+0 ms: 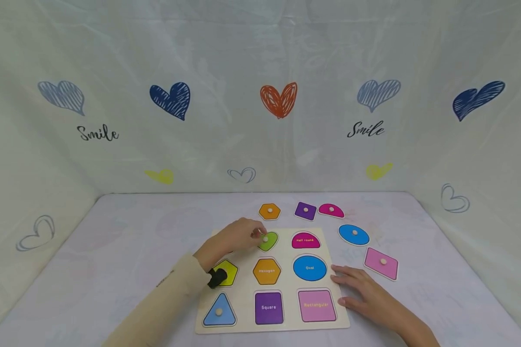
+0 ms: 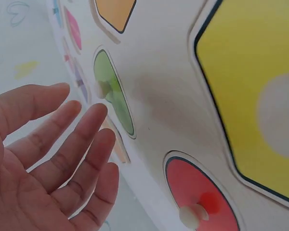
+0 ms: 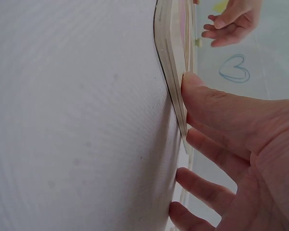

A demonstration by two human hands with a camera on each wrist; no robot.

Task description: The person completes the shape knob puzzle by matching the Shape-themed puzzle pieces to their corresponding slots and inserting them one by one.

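Observation:
The left hand (image 1: 243, 233) hovers over the upper part of a wooden shape-puzzle board (image 1: 245, 308), beside a green piece (image 1: 269, 244) seated in the board. In the left wrist view its fingers are loosely spread, apart from the green piece's knob (image 2: 102, 89), and nothing is held. The right hand (image 1: 366, 293) rests at the board's right edge; in the right wrist view its thumb and fingertips touch that edge. A blue triangle piece (image 1: 219, 315), a yellow piece (image 1: 231, 271) and a red piece (image 2: 202, 185) also sit in the board.
Loose knobbed pieces lie beyond and right of the board: an orange hexagon (image 1: 267, 215), purple square (image 1: 301, 215), magenta half round (image 1: 336, 212), blue oval (image 1: 347, 236) and pink rectangle (image 1: 375, 267). A white curtain (image 1: 226, 58) with printed hearts hangs behind the table (image 1: 156, 226).

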